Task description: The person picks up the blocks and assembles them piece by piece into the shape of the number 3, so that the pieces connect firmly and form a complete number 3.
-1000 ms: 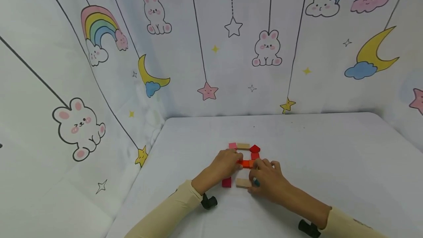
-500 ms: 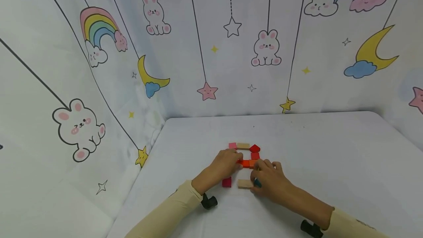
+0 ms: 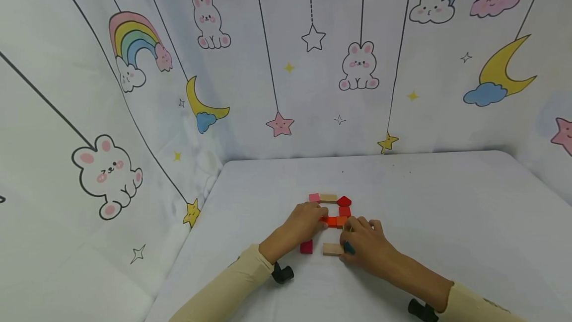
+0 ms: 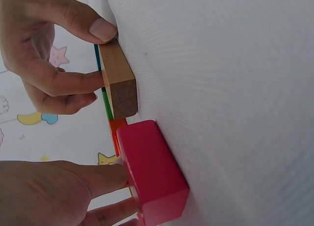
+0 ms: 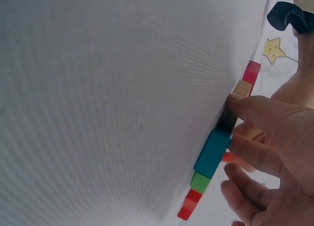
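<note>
Several small coloured blocks form a two-loop outline on the white table. My left hand (image 3: 306,220) lies over its left side, with the red-orange block (image 3: 331,221) of the middle row between finger and thumb. A crimson block (image 4: 152,172) sits nearer me, beside that wrist. At the lower right corner my right hand (image 3: 367,246) pinches a teal block (image 5: 213,152); its thumb reaches the end of the plain wooden block (image 3: 332,249), which lies against the teal one. Blocks under both palms are hidden in the head view.
Along the top run a pink block (image 3: 315,197), another plain wooden block (image 3: 328,198) and a red five-sided block (image 3: 344,201), with a red block (image 3: 344,211) below. An orange block (image 3: 341,221) ends the middle row. A patterned cloth (image 3: 313,88) hangs behind the table (image 3: 424,198).
My right hand has shifted slightly right, and the plain wooden block and teal block have slid right with it, widening the gap from the crimson block. My left hand stays put.
</note>
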Action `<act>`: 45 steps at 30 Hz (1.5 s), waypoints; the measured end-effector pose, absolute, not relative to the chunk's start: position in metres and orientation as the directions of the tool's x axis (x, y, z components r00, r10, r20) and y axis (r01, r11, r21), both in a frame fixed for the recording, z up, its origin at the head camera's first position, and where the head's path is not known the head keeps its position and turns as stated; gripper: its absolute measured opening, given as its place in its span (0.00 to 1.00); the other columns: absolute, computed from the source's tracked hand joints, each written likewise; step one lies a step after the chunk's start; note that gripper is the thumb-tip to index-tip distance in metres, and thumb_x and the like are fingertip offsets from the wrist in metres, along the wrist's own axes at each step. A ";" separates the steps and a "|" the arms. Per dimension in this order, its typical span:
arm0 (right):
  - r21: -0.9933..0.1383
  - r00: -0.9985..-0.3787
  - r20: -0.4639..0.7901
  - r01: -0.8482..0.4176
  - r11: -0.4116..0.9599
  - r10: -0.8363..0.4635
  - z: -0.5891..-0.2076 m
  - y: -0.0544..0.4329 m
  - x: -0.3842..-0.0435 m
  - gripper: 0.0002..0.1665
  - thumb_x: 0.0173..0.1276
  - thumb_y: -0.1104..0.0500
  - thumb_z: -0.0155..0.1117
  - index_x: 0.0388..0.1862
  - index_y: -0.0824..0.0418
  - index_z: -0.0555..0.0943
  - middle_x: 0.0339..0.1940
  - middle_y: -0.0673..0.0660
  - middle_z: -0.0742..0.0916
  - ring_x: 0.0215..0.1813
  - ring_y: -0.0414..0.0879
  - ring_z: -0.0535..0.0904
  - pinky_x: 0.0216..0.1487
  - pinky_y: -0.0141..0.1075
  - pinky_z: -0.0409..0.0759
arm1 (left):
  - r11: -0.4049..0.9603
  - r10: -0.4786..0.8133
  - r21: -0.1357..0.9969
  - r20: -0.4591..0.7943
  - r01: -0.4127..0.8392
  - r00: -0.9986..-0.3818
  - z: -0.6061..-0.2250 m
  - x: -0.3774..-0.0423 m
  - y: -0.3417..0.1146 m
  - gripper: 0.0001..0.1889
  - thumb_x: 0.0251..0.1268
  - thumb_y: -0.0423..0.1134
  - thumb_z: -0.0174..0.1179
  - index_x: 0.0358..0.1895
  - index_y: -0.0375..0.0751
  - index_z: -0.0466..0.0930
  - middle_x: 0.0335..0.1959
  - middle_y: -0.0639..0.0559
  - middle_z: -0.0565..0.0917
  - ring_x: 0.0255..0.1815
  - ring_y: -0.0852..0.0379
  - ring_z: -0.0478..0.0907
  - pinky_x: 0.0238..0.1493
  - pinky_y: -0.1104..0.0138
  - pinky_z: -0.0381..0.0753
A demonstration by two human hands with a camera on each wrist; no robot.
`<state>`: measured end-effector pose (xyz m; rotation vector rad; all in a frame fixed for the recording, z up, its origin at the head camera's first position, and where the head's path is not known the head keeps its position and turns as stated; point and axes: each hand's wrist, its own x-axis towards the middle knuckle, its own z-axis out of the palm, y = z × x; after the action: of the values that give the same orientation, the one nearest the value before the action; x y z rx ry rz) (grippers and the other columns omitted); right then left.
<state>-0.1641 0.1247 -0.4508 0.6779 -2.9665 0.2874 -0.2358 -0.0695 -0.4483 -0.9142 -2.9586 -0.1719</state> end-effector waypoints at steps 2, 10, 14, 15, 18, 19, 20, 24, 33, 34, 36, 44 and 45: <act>-0.164 -0.897 0.128 -0.441 0.883 -0.424 -0.451 0.125 -0.164 0.19 0.52 0.45 0.88 0.37 0.48 0.88 0.45 0.51 0.80 0.53 0.50 0.74 0.57 0.60 0.73 | 0.819 0.561 0.094 0.071 0.566 -0.825 -0.448 -0.236 -0.070 0.11 0.71 0.46 0.71 0.51 0.50 0.88 0.47 0.55 0.88 0.50 0.57 0.83 0.56 0.63 0.82; -0.164 -0.884 0.154 -0.464 0.870 -0.442 -0.453 0.127 -0.165 0.19 0.52 0.44 0.88 0.39 0.44 0.88 0.44 0.49 0.80 0.52 0.48 0.75 0.57 0.59 0.74 | 0.817 0.567 0.077 0.068 0.571 -0.821 -0.450 -0.238 -0.070 0.11 0.72 0.47 0.70 0.52 0.50 0.87 0.47 0.54 0.88 0.49 0.56 0.83 0.55 0.63 0.83; -0.172 -0.886 0.143 -0.461 0.870 -0.441 -0.451 0.127 -0.165 0.18 0.53 0.45 0.88 0.38 0.45 0.88 0.44 0.50 0.80 0.51 0.49 0.75 0.57 0.60 0.75 | 0.818 0.566 0.084 0.068 0.570 -0.822 -0.451 -0.238 -0.069 0.12 0.71 0.46 0.70 0.52 0.50 0.87 0.47 0.53 0.88 0.49 0.56 0.83 0.55 0.63 0.83; -0.179 -0.887 0.140 -0.459 0.870 -0.440 -0.450 0.128 -0.164 0.18 0.53 0.46 0.87 0.38 0.46 0.87 0.44 0.51 0.81 0.51 0.50 0.75 0.57 0.60 0.75 | 0.818 0.566 0.084 0.068 0.570 -0.822 -0.450 -0.237 -0.069 0.12 0.71 0.47 0.70 0.52 0.50 0.87 0.47 0.53 0.88 0.49 0.56 0.83 0.55 0.63 0.83; -0.192 -0.889 0.134 -0.457 0.868 -0.438 -0.448 0.128 -0.164 0.18 0.53 0.47 0.88 0.37 0.47 0.87 0.44 0.52 0.81 0.51 0.51 0.75 0.57 0.62 0.75 | 0.816 0.567 0.079 0.073 0.572 -0.820 -0.450 -0.237 -0.070 0.12 0.71 0.47 0.70 0.52 0.50 0.87 0.46 0.54 0.87 0.48 0.56 0.82 0.54 0.64 0.83; -0.193 -0.888 0.133 -0.458 0.868 -0.439 -0.448 0.128 -0.165 0.18 0.53 0.47 0.88 0.38 0.47 0.87 0.44 0.52 0.81 0.51 0.51 0.75 0.57 0.62 0.75 | 0.815 0.569 0.077 0.077 0.574 -0.819 -0.449 -0.237 -0.070 0.12 0.71 0.47 0.70 0.52 0.50 0.87 0.46 0.54 0.87 0.48 0.57 0.83 0.54 0.64 0.83; -0.194 -0.889 0.132 -0.457 0.868 -0.439 -0.448 0.128 -0.165 0.18 0.53 0.47 0.88 0.38 0.47 0.87 0.44 0.52 0.81 0.51 0.50 0.75 0.57 0.62 0.75 | 0.814 0.572 0.072 0.081 0.577 -0.817 -0.449 -0.238 -0.070 0.11 0.71 0.47 0.70 0.52 0.50 0.87 0.46 0.54 0.87 0.48 0.57 0.83 0.53 0.64 0.83; -0.211 -0.889 0.134 -0.457 0.864 -0.438 -0.448 0.126 -0.163 0.22 0.52 0.46 0.88 0.44 0.46 0.88 0.44 0.49 0.80 0.52 0.49 0.75 0.57 0.61 0.75 | 0.803 0.587 0.057 0.093 0.593 -0.804 -0.450 -0.239 -0.070 0.10 0.71 0.47 0.71 0.50 0.50 0.87 0.44 0.55 0.88 0.46 0.57 0.83 0.51 0.65 0.83; -0.283 -0.861 0.184 -0.509 0.813 -0.475 -0.448 0.106 -0.162 0.24 0.53 0.48 0.88 0.47 0.49 0.87 0.44 0.47 0.79 0.52 0.44 0.74 0.52 0.55 0.73 | 0.800 0.595 0.039 0.085 0.599 -0.799 -0.448 -0.243 -0.069 0.07 0.69 0.44 0.73 0.46 0.52 0.89 0.37 0.59 0.87 0.38 0.61 0.78 0.44 0.68 0.78; -0.276 -0.857 0.185 -0.515 0.812 -0.480 -0.449 0.103 -0.162 0.23 0.54 0.48 0.87 0.47 0.49 0.88 0.43 0.47 0.79 0.51 0.43 0.74 0.52 0.54 0.73 | 0.799 0.595 0.045 0.082 0.599 -0.800 -0.447 -0.243 -0.069 0.07 0.69 0.44 0.73 0.46 0.52 0.89 0.37 0.58 0.87 0.38 0.61 0.78 0.43 0.68 0.77; -0.263 -0.848 0.192 -0.530 0.806 -0.494 -0.450 0.098 -0.162 0.23 0.54 0.48 0.87 0.47 0.49 0.88 0.41 0.47 0.79 0.50 0.42 0.73 0.50 0.51 0.72 | 0.797 0.598 0.049 0.077 0.602 -0.798 -0.445 -0.243 -0.069 0.06 0.69 0.44 0.73 0.45 0.52 0.89 0.37 0.59 0.87 0.39 0.62 0.78 0.44 0.68 0.77; -0.208 -0.827 0.196 -0.560 0.802 -0.527 -0.453 0.076 -0.164 0.23 0.57 0.47 0.85 0.50 0.51 0.89 0.52 0.50 0.86 0.53 0.47 0.80 0.51 0.50 0.73 | 0.788 0.612 0.034 0.063 0.614 -0.788 -0.439 -0.244 -0.069 0.06 0.69 0.45 0.72 0.45 0.52 0.91 0.40 0.59 0.89 0.42 0.62 0.80 0.49 0.67 0.81; -0.189 -0.826 0.189 -0.562 0.805 -0.532 -0.453 0.073 -0.164 0.24 0.57 0.46 0.85 0.49 0.52 0.89 0.53 0.51 0.86 0.53 0.47 0.82 0.51 0.51 0.75 | 0.788 0.613 0.027 0.062 0.615 -0.788 -0.439 -0.245 -0.069 0.06 0.69 0.45 0.72 0.45 0.52 0.91 0.40 0.59 0.89 0.42 0.62 0.80 0.49 0.67 0.81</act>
<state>-0.1638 0.0731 -0.4530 0.8710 -2.8633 0.3595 -0.2448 -0.0694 -0.4390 -1.0047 -2.9227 -0.0715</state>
